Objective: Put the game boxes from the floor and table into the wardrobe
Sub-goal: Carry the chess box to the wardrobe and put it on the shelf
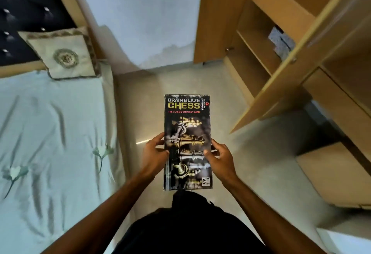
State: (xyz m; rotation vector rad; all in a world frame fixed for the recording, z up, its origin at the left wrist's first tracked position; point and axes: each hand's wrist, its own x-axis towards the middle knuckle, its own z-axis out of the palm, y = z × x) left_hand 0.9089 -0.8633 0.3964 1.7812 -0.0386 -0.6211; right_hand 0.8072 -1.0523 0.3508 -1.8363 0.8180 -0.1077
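In the head view, the chess box (187,143) is held face up above the floor (140,97) between bed (50,133) and open wardrobe (281,53), gripped at its long edges by the left hand (155,153) and right hand (220,158), fingers curled around it.

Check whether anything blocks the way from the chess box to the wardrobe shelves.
Nothing visible does. Both hands, left hand and right hand, hold the chess box above bare floor, and the wardrobe door hangs open, its shelves exposed.
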